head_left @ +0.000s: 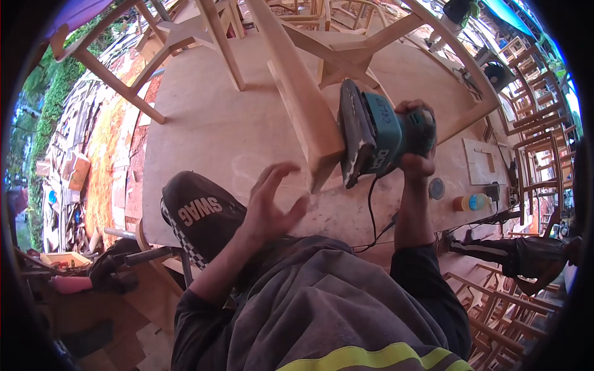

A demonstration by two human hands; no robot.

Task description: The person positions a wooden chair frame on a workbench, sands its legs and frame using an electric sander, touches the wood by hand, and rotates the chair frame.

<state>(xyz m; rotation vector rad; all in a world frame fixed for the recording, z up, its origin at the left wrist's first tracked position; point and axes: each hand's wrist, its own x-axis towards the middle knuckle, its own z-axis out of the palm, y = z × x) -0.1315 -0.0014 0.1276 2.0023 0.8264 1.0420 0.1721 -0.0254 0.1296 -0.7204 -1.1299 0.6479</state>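
- The right hand point(419, 164) is closed around the body of the teal sander point(385, 133), whose pad faces the side of the wooden leg point(309, 127); I can't tell if they touch.
- The left hand point(272, 210) is empty, fingers curved and apart, near the leg's end.
- That leg is up over the table point(204, 142), part of a chair-like frame.
- The sander looks fairly heavy and rigid, best gripped round its rounded top, clear of the cord point(371, 207).
- The wood seems stiff and smooth, easiest steadied near its end.
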